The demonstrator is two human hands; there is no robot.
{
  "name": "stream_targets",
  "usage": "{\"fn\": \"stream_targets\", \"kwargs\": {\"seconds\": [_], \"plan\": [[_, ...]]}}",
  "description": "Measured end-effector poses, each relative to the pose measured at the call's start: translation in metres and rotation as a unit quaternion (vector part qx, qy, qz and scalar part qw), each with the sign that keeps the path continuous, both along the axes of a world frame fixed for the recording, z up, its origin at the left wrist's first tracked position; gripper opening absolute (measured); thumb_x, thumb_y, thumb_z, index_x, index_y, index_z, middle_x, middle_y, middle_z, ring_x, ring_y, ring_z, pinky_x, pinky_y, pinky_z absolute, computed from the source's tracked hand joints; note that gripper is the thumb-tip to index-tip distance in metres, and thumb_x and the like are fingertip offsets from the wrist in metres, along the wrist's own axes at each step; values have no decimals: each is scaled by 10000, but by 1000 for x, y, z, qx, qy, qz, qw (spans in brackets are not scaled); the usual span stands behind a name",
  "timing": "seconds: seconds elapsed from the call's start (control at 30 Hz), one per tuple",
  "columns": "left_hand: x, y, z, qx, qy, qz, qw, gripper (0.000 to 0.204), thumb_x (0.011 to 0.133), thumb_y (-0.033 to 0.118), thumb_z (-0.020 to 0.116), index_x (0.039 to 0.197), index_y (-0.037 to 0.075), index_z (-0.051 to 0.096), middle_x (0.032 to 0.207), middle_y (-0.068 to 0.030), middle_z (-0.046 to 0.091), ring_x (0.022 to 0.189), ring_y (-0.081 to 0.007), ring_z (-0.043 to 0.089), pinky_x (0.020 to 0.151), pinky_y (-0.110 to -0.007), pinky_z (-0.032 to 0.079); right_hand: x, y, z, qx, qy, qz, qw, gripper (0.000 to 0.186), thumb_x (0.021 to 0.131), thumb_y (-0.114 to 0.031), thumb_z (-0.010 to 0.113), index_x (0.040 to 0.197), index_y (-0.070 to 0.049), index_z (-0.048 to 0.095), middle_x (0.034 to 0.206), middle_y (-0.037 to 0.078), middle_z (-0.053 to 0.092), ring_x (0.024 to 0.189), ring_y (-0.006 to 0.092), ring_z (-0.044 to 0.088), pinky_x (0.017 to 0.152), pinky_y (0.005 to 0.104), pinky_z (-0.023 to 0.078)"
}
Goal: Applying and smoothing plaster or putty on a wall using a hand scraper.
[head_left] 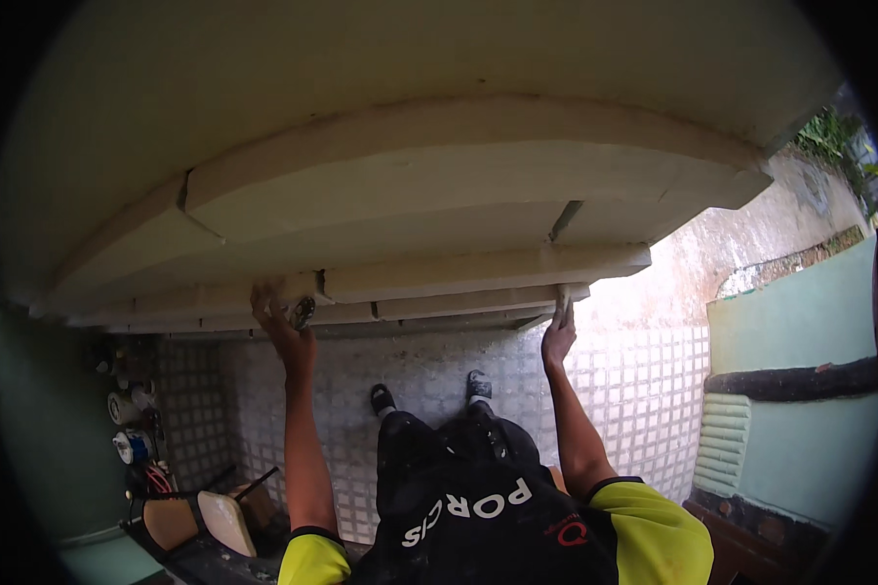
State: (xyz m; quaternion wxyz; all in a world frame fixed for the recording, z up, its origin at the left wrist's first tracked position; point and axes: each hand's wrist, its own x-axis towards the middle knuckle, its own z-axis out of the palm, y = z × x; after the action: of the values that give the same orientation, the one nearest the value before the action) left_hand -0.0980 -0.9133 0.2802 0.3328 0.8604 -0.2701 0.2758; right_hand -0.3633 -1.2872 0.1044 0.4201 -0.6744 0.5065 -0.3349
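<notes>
Long cream plastered ledges [478, 166] run in stepped rows across the upper view, with vertical cracks or joints in them. My left hand [281, 317] is up at a lower ledge [439, 275], blurred at the fingers, with a small dark, shiny object [303, 312] at its fingertips that I cannot make out. My right hand [558, 336] reaches to the right end of the lowest ledges, fingers closed round a thin pale object [564, 302], which I cannot name. Both forearms stretch up from the lower edge, either side of my legs and feet.
I stand on a speckled tiled floor [302, 409]. Paint buckets [127, 408] and chairs [224, 522] are at the lower left, by a green wall [29, 390]. A pale green wall [790, 322] with a dark band is at the right. Plants [829, 136] show beyond the ledges.
</notes>
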Motion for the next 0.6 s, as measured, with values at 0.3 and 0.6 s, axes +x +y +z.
{"fn": "stream_targets", "kwargs": {"seconds": [0.3,0.6], "plan": [[-4,2,7,-9,42,-10,999,793,643,-197,589,1371,97,481,1424,-151,365,1430,-414,277,1037,-504,427,49,152,27,-21,-15,313,950,494,970,-83,530,1451,-188,486,1312,248,578,1120,443,605,893,491,500],[-6,8,10,-5,61,2,998,864,618,-159,662,1404,152,483,1423,-133,421,1418,-401,327,1051,-505,416,123,219,2,4,149,308,940,651,996,-123,481,1569,-276,213,1208,290,599,1038,480,599,811,557,470]]}}
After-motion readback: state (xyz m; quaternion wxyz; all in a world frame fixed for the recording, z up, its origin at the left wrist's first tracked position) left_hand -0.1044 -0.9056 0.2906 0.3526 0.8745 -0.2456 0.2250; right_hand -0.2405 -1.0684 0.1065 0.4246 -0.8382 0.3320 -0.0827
